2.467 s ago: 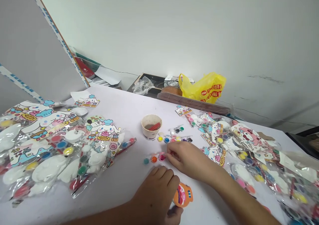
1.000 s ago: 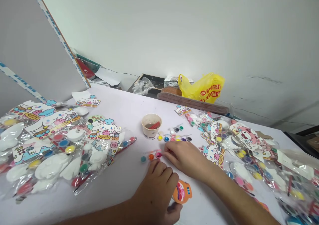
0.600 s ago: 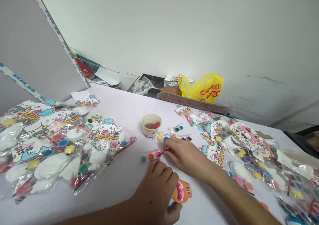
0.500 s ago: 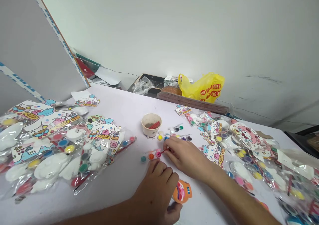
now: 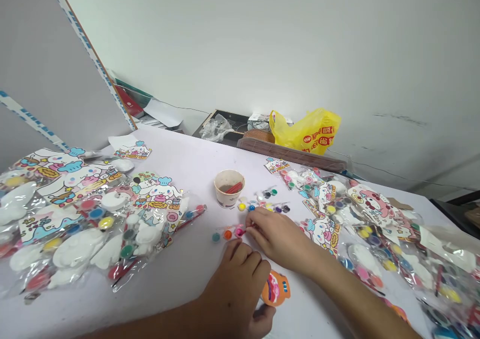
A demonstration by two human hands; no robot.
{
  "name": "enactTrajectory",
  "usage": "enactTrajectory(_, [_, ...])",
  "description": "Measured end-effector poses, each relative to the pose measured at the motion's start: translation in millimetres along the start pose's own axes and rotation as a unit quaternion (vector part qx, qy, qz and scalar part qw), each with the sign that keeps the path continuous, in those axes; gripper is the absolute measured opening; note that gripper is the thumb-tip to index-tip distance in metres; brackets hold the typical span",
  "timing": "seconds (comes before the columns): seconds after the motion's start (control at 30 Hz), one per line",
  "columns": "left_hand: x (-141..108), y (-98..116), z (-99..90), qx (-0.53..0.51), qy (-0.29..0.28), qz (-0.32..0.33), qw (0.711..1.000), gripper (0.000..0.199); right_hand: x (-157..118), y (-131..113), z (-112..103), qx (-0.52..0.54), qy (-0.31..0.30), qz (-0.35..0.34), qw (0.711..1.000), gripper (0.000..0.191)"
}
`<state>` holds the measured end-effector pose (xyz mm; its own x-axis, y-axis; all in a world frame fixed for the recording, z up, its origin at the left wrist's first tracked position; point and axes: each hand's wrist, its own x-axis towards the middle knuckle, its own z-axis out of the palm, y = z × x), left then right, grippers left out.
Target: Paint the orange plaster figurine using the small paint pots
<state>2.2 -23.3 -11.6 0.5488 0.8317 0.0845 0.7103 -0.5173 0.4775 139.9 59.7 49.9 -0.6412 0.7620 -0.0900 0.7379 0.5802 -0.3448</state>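
My right hand (image 5: 275, 236) is closed in a pinch on a thin red brush, whose tip is at the pink paint pot (image 5: 239, 232). Beside that pot stand an orange pot (image 5: 227, 234) and a teal pot (image 5: 216, 237). My left hand (image 5: 240, 284) is curled, its fingertips close to the pink pot and its thumb at the edge of an orange painted piece (image 5: 276, 289) with pink and purple on it. What its fingers hold, if anything, is hidden. A paper cup (image 5: 226, 199) with liquid and red sticks stands behind the pots.
More paint pots (image 5: 274, 192) lie right of the cup. Clear packets (image 5: 78, 244) with white pieces and paints cover the left side, and similar packets (image 5: 365, 259) the right. At the back are a yellow plastic bag (image 5: 307, 131) and a black tray (image 5: 232, 120).
The brush in my right hand is tilted a little differently at the pink pot. The whole view has shifted slightly; my left hand has hardly moved.
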Motion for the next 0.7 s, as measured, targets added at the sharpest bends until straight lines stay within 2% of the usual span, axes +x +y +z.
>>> enactTrajectory(0.27, [0.0,-0.7,0.9,-0.005,0.006,0.0,1.0,0.03,2.8,2.6,2.8,-0.006,0.017,0.0,1.0,0.018])
enactTrajectory(0.7, [-0.3,-1.6,1.2,-0.004,0.001,0.005,1.0,0.029,6.3,1.7,5.5,-0.087,0.014,-0.01,0.996,0.033])
